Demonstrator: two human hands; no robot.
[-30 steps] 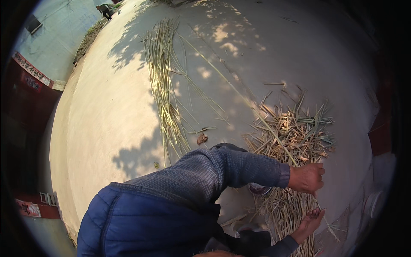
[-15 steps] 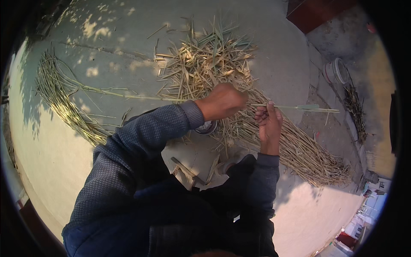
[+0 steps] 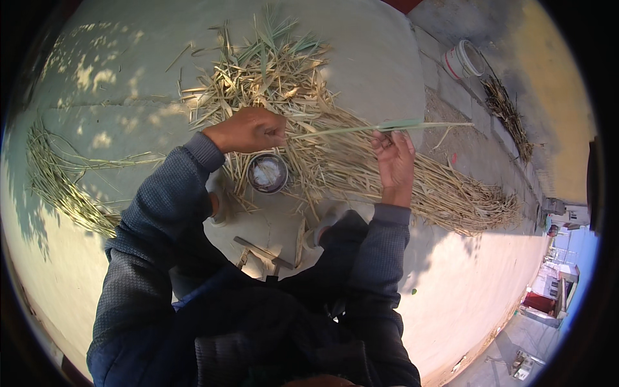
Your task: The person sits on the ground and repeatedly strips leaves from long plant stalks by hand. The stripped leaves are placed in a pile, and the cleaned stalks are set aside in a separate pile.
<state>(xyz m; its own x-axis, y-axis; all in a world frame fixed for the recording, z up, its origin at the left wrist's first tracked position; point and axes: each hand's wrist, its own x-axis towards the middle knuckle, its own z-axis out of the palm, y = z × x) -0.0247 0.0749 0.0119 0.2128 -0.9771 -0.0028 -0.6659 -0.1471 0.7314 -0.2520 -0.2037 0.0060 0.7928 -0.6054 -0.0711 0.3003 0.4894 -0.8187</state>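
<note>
A long thin reed stalk (image 3: 348, 131), with a green leaf sheath toward its right part, stretches level between my hands. At its left end my left hand (image 3: 251, 130) is closed in a fist around it. My right hand (image 3: 394, 161) has its fingertips closed on the stalk near the green leaf. Under the stalk lies a thick bundle of dry straw-coloured stalks (image 3: 445, 193) slanting to the lower right. A heap of peeled leaves and husks (image 3: 264, 80) spreads just beyond my left hand. Below that hand stands a round tin (image 3: 268, 174) with pale stuff inside.
Far left lies a bundle of greenish stalks (image 3: 61, 187) on the concrete floor (image 3: 129, 39). A white bucket (image 3: 463, 59) and a bunch of dark twigs (image 3: 506, 113) are at the upper right. Near my legs sits a small wooden frame (image 3: 264, 253).
My left hand has drawn left, away from my right hand, so more of the stalk shows between them. The view has shifted, and the tin is now more visible.
</note>
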